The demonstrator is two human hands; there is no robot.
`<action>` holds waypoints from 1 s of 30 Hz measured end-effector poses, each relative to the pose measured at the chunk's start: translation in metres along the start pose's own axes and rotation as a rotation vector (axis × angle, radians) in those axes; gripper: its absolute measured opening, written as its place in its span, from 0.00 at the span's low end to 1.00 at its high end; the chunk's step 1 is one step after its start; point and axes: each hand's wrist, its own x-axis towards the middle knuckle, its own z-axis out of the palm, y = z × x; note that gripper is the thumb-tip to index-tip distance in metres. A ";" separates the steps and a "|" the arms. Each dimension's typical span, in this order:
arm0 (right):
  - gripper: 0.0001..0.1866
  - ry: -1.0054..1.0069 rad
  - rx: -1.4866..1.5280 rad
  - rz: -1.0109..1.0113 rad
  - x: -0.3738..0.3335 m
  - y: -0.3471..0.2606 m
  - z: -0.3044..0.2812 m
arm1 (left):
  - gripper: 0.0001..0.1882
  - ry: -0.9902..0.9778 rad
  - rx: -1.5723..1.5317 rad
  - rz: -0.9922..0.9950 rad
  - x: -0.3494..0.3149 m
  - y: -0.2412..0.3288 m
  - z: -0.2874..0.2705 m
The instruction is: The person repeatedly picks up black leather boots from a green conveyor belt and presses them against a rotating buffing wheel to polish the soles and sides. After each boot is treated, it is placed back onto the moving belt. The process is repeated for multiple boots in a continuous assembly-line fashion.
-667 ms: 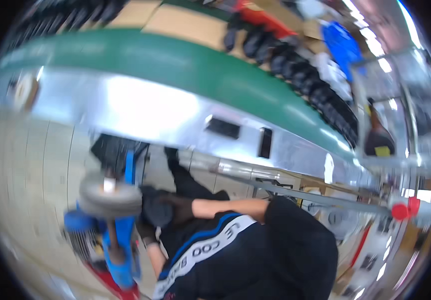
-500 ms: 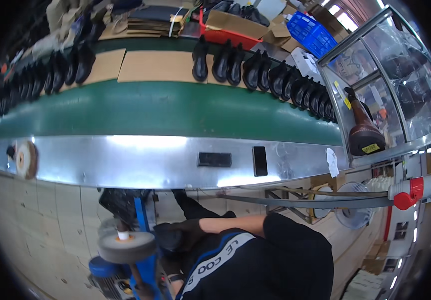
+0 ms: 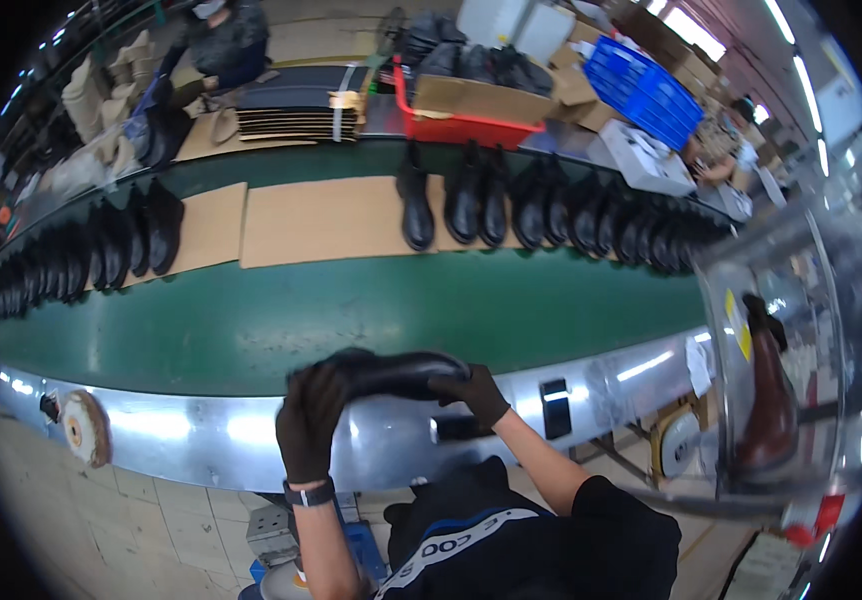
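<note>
The left grip (image 3: 311, 422) and right grip (image 3: 475, 392) are closed around opposite ends of a black boot (image 3: 401, 375) above the worktop (image 3: 401, 312).

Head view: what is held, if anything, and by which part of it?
A black boot: left hand at its left end, right hand at its right end.

We see a row of dark capital letters on the white band (image 3: 466, 541) across the wearer's black shirt (image 3: 606, 548), only part of it showing. At the clear case (image 3: 813, 360) on the right, we find a yellow strip (image 3: 739, 325), its writing, if any, unreadable to us.
</note>
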 end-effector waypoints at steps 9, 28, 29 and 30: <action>0.25 0.330 0.549 -0.306 0.357 0.045 0.028 | 0.22 0.010 0.551 0.320 0.067 0.073 0.043; 0.19 -0.094 0.538 0.253 0.364 0.009 0.188 | 0.39 0.702 0.391 -0.486 0.006 -0.113 -0.194; 0.21 -0.141 0.390 0.183 0.384 0.012 0.205 | 0.40 0.727 0.410 -0.495 0.016 -0.107 -0.179; 0.25 -0.117 0.189 0.140 0.401 0.010 0.228 | 0.41 0.740 0.403 -0.475 0.020 -0.105 -0.171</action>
